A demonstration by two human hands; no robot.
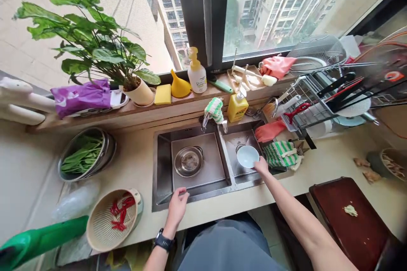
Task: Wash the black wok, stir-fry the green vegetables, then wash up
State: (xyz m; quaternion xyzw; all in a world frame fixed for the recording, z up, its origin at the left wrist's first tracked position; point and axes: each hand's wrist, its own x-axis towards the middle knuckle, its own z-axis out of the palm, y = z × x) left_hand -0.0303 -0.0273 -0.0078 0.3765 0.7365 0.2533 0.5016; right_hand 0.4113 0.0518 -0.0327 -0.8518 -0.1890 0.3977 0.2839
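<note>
Now, pale bowl (248,156) held over smaller basin (245,137), grip of right hand (262,167) clamped on its side; best kept level. Left hand (178,204) empty, grip apart, near sink edge (203,195). Metal bowl (188,161) seen in larger basin (211,171).

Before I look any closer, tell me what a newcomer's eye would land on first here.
The leafy potted plant likely draws the eye first, spreading large over the left part of the windowsill. Next would come the pale blue bowl in the right hand, over the smaller sink basin. Then the bright red chili peppers stand out in the beige colander at lower left.
</note>
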